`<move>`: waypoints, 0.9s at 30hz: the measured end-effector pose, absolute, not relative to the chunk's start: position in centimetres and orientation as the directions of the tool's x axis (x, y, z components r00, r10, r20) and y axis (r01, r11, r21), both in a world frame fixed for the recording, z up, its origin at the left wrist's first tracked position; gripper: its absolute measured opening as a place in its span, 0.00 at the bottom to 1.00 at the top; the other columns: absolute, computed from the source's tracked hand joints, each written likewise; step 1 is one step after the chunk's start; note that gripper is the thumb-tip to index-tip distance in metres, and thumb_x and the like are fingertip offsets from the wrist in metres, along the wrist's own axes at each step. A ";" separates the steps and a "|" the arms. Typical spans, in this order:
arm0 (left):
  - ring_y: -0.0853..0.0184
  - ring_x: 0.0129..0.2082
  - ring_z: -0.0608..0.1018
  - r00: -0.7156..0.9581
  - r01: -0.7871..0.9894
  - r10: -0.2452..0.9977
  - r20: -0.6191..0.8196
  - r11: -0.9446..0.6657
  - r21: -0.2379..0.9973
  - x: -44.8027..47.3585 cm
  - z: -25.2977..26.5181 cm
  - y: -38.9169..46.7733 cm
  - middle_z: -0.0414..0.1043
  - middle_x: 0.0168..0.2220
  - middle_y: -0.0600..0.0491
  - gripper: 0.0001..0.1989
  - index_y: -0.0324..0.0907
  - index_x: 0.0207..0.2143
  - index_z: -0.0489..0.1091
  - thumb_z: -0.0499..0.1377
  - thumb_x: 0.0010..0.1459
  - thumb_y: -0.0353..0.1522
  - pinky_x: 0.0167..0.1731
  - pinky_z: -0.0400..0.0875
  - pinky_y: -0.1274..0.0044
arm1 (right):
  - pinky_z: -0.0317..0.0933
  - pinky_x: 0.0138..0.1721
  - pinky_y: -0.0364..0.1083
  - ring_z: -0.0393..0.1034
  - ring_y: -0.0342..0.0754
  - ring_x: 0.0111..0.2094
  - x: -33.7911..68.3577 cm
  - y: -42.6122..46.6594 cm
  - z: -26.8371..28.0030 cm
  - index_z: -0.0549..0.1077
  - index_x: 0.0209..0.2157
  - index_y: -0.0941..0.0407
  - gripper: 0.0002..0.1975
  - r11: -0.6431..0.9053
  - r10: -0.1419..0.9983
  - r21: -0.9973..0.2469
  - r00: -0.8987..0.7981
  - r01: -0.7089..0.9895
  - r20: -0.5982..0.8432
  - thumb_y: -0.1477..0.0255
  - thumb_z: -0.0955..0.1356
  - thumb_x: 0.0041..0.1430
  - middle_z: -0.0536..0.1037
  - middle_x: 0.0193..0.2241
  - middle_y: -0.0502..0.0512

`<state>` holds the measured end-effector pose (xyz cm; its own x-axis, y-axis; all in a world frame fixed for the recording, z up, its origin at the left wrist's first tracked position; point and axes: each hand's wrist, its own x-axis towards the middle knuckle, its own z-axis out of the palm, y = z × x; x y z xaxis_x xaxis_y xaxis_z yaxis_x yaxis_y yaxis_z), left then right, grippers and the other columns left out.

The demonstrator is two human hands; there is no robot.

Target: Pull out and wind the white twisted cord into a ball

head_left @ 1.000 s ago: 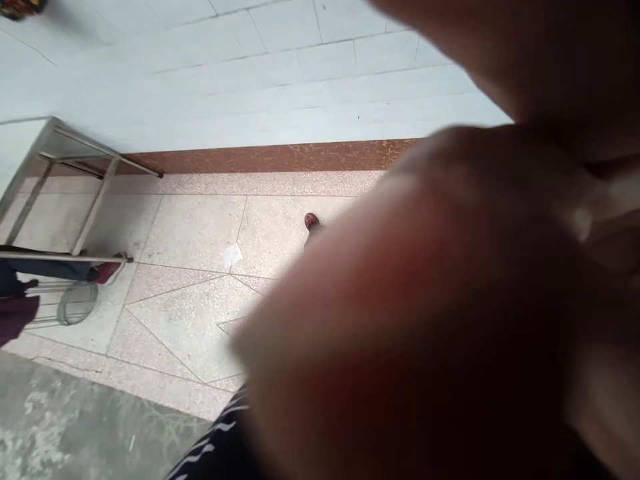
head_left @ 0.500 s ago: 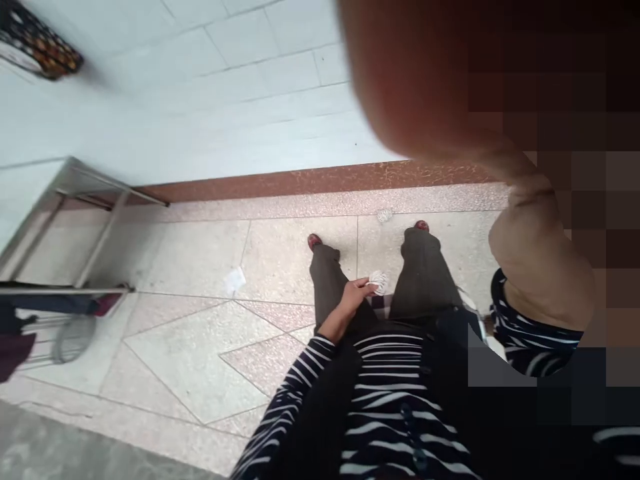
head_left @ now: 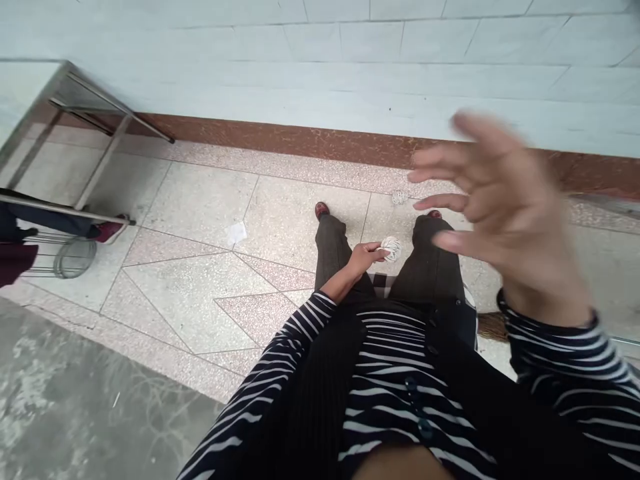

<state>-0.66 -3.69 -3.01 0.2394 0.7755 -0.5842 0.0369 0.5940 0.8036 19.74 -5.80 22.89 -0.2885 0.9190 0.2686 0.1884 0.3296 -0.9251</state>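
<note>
Between the fingers and thumb of my left hand point(head_left: 364, 259) is a small ball of white cord point(head_left: 391, 249), held in front of my lap. My right hand point(head_left: 500, 200) is raised at the right, close to the camera, its fingers apart and slightly curled, with nothing in it. Motion blurs that hand a little. A second white ball point(head_left: 399, 197) lies on the floor between my feet and the wall.
A metal-framed table point(head_left: 100, 160) stands at the left, with another person's shoe point(head_left: 111, 229) and a wire basket-like thing point(head_left: 75, 258) beneath it. White paper point(head_left: 237, 233) lies on the tiled floor. A white tiled wall point(head_left: 310, 83) runs along ahead. Brown bristles point(head_left: 493, 325) show at my right.
My right hand has come down and away from the camera, where it covered the upper right. The view has shifted. My left hand keeps holding the ball of cord.
</note>
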 end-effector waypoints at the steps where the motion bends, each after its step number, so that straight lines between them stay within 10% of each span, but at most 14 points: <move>1: 0.68 0.34 0.78 0.251 0.036 0.787 -0.564 0.575 0.818 -0.6 -3.0 -3.5 0.82 0.32 0.52 0.17 0.36 0.41 0.86 0.77 0.48 0.34 0.43 0.74 0.75 | 0.76 0.61 0.61 0.71 0.62 0.68 19.4 -5.3 19.9 0.60 0.76 0.42 0.45 0.285 0.943 -0.919 -0.254 0.272 0.217 0.49 0.77 0.64 0.72 0.69 0.58; 8: 0.65 0.38 0.81 0.303 0.101 0.849 -0.432 0.422 0.901 -0.4 -2.4 -3.3 0.85 0.36 0.54 0.16 0.39 0.42 0.88 0.75 0.49 0.33 0.47 0.72 0.76 | 0.77 0.51 0.63 0.78 0.65 0.53 20.8 -6.5 2.2 0.64 0.75 0.56 0.54 -0.165 0.968 -0.781 -0.054 0.603 -0.246 0.55 0.80 0.51 0.75 0.67 0.69; 13: 0.61 0.45 0.83 0.350 0.160 0.847 -0.400 0.367 0.916 -0.3 -2.5 -3.8 0.87 0.42 0.53 0.16 0.40 0.43 0.88 0.74 0.52 0.36 0.51 0.72 0.75 | 0.73 0.36 0.53 0.70 0.47 0.30 21.1 -7.3 0.8 0.73 0.69 0.58 0.45 -0.258 0.952 -0.888 -0.056 0.381 -0.300 0.57 0.78 0.51 0.82 0.58 0.67; 27: 0.66 0.36 0.80 0.577 0.342 0.728 -0.370 0.197 0.919 -1.2 -2.4 -3.8 0.83 0.34 0.55 0.16 0.38 0.44 0.85 0.72 0.56 0.39 0.38 0.70 0.80 | 0.56 0.27 0.45 0.64 0.46 0.24 19.9 -8.8 -1.2 0.78 0.29 0.55 0.13 -0.354 0.922 -0.881 -0.038 0.313 -0.385 0.60 0.71 0.47 0.73 0.21 0.50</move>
